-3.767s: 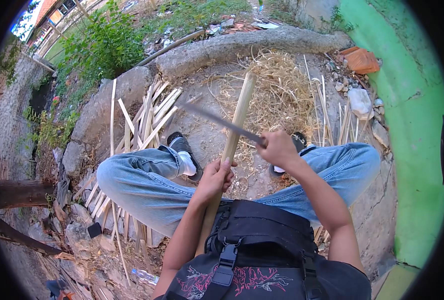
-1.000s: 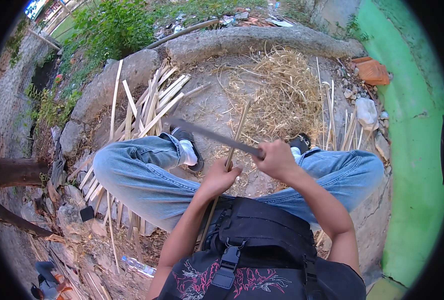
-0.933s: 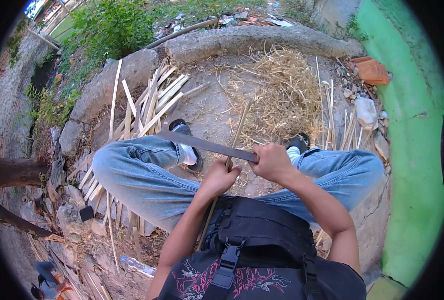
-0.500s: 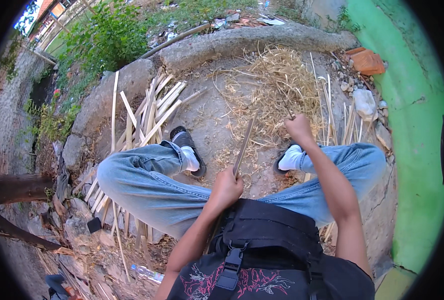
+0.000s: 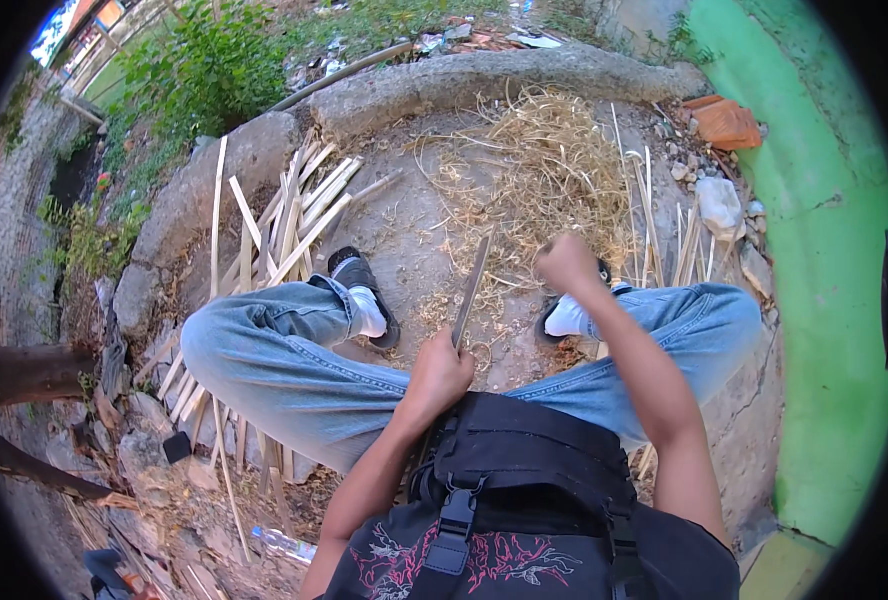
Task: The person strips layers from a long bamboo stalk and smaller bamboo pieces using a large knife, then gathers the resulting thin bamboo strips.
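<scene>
My left hand (image 5: 438, 378) is wrapped round a long narrow grey-brown, blade-like piece (image 5: 475, 278), just above the black bag at my lap. The piece tilts up and away from me, and a dark length continues behind the hand beside the bag. My right hand (image 5: 568, 266) is a closed fist in front of my right foot, slightly smeared by motion. Whatever it pinches is hidden. Beyond it lies a heap of pale curled shavings (image 5: 564, 165), with loose bits scattered between my shoes.
Pale split strips (image 5: 299, 215) are piled by my left leg, and more strips (image 5: 689, 245) lie past my right knee. A low concrete kerb (image 5: 484, 82) curves across the far side. Rubble and a green wall (image 5: 824, 250) stand at right; dark wooden logs (image 5: 29, 377) at left.
My right hand has moved left, closer to the blade-like piece, and a little nearer to me. The left hand keeps its grip; the whole view has shifted slightly.
</scene>
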`<act>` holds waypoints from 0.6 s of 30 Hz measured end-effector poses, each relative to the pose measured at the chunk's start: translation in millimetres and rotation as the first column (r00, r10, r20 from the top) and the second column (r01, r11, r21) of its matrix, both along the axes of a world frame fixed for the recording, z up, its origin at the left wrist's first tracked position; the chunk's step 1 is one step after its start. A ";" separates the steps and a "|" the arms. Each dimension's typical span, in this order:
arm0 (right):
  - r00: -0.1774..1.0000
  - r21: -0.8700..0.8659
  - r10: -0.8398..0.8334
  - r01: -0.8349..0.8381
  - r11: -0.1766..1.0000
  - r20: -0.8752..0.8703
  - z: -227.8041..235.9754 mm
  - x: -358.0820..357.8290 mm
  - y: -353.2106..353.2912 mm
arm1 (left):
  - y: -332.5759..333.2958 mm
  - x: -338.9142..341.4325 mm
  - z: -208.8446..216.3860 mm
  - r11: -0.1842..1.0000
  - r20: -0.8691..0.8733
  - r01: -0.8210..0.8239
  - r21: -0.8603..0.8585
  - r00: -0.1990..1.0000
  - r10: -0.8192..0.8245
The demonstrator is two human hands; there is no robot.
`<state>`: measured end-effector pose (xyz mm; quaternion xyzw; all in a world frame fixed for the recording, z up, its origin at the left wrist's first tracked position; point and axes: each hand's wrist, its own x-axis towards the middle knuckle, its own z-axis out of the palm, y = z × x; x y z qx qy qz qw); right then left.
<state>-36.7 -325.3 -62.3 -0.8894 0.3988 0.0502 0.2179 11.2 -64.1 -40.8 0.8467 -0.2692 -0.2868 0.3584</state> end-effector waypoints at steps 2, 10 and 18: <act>0.973 0.071 -0.229 0.227 0.971 0.017 -24.0 -12.9 -50.4 | -3.1 -3.2 13.4 1.000 -0.035 0.013 -0.023 0.999 -0.014; 0.764 0.813 -0.596 0.171 0.556 0.247 14.1 3.7 -0.8 | 4.3 12.0 4.7 0.988 -0.173 -0.065 -0.137 0.984 0.041; 0.780 0.843 -0.556 0.069 0.533 0.288 49.5 -1.1 17.3 | 72.4 70.6 154.3 0.980 0.278 -0.110 0.168 0.959 0.060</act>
